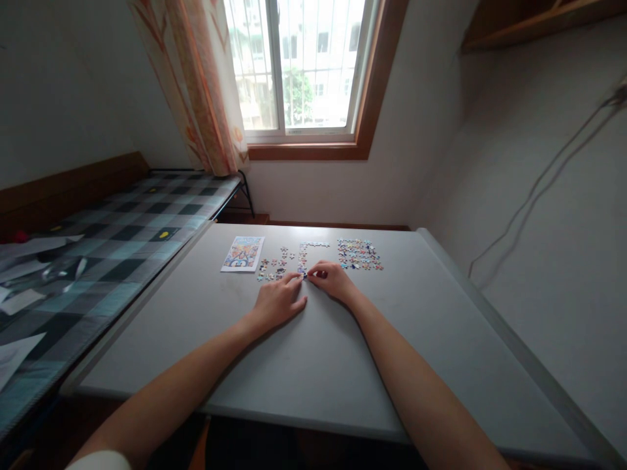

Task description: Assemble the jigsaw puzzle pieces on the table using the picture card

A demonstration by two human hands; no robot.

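Both my hands rest on a grey table [318, 352], fingertips meeting at the lower end of a partly joined strip of small jigsaw pieces [306, 254]. My left hand [279, 301] lies palm down with its fingers together, touching the strip's bottom. My right hand [332, 279] is curled in a pinch at the same spot; what it holds is too small to make out. Loose pieces lie to the left [274, 266], and a denser pile [359, 254] to the right. A colourful picture card [243, 253] lies flat at the far left of the row.
A bed with a checked blue-green cover [122, 228] and papers runs along the table's left side. A window [298, 65] with a patterned curtain [206, 85] is behind the table. A wall with a hanging cable [539, 183] stands close on the right.
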